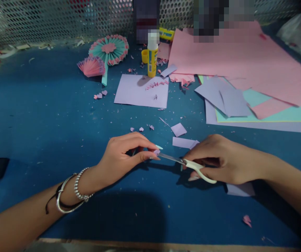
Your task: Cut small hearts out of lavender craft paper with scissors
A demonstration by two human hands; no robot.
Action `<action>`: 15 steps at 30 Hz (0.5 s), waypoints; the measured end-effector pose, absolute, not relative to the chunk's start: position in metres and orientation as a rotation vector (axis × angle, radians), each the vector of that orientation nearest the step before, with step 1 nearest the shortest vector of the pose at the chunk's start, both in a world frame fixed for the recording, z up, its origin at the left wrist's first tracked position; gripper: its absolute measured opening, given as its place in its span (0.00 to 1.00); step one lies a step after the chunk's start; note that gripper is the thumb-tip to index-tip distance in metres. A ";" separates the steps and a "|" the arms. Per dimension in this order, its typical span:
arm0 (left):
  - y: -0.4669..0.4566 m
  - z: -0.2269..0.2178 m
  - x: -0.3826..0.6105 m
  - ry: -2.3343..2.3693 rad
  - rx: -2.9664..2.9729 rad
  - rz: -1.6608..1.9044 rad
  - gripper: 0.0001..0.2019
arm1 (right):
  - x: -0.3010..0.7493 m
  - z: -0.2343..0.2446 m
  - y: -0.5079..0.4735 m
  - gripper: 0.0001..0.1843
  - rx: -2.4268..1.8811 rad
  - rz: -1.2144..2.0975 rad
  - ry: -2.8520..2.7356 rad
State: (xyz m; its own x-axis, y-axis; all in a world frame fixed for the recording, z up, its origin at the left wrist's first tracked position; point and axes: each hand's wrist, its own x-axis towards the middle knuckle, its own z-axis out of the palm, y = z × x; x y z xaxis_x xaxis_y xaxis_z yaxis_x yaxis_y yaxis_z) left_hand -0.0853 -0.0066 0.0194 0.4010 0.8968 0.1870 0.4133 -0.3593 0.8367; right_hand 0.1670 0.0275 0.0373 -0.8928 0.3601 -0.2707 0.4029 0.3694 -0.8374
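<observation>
My left hand [125, 157] pinches a tiny lavender paper piece [156, 152] between thumb and fingertips, low over the blue table [48, 119]. My right hand [218, 159] grips small white-handled scissors [189, 165], fingers through the loops. The blades point left and meet the paper piece at my left fingertips. Small lavender scraps [183, 142] lie just beyond the scissors, and tiny cut hearts [141, 129] lie behind my left hand.
A lavender sheet [142, 91] lies mid-table with a yellow glue stick [152, 56] and its cap [144, 56] behind it. Folded paper fans [105, 54] sit back left. Pink, teal and lavender sheets [244, 70] pile at the right. A mesh wall [61, 17] runs behind.
</observation>
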 end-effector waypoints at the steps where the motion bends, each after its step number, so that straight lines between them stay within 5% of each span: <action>1: -0.007 0.020 -0.085 1.160 1.934 0.823 0.05 | 0.166 0.039 0.028 0.08 0.717 -1.580 2.559; 8: -0.009 0.026 -0.082 1.110 1.944 0.596 0.17 | 0.165 0.038 0.026 0.10 0.727 -1.617 2.567; 15: -0.010 0.026 -0.079 1.079 2.067 0.632 0.14 | 0.161 0.041 0.024 0.10 0.718 -1.563 2.564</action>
State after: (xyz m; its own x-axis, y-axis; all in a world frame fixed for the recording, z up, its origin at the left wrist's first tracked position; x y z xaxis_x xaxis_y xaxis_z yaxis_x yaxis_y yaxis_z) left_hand -0.0791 -0.0101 0.0258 0.5318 0.8415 0.0953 0.4942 -0.3998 0.7720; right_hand 0.1608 0.0237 0.0414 -0.8903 0.3587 -0.2804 0.4136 0.3797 -0.8275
